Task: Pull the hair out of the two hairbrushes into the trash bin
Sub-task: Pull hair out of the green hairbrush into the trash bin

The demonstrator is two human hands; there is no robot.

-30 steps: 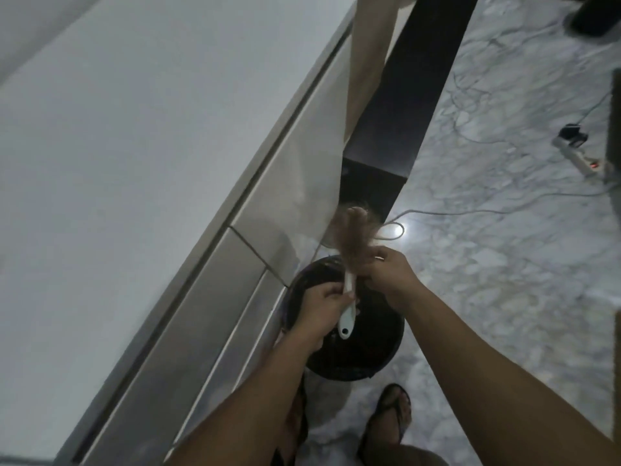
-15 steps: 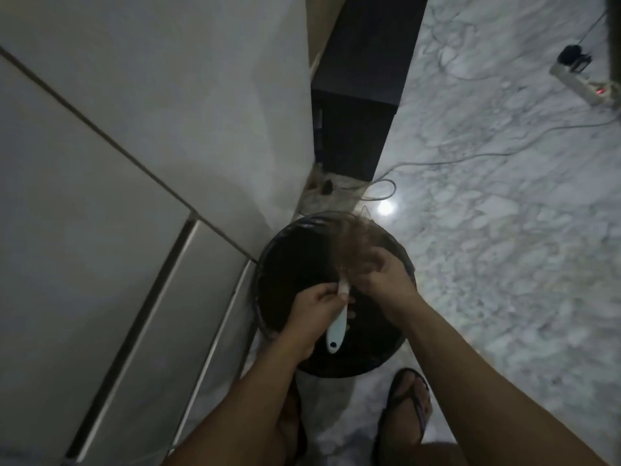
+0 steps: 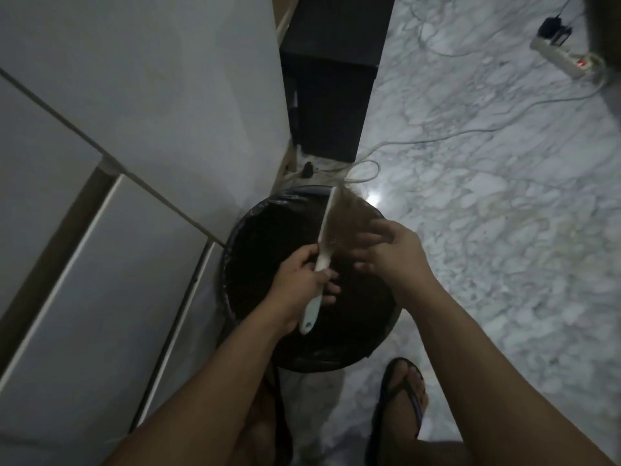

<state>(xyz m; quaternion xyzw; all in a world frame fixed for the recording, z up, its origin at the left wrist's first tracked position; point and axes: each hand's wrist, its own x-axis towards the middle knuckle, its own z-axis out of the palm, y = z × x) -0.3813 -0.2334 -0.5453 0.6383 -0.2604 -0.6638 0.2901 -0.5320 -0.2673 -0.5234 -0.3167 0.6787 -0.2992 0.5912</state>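
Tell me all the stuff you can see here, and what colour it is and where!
brush: one, white, held over the bin
hair: one clump, brown, on the brush's right side
bin: one, black, round, on the floor by the cupboards
cupboards: grey-white doors, left
box: one, black, top middle, behind the bin
floor: white-grey marble, right
power strip: one, white, red light, top right
cable: white, across the floor towards the box
sandals: two, dark, on the feet, bottom
left hand: grips the brush handle
right hand: fingers at the hair; blurred
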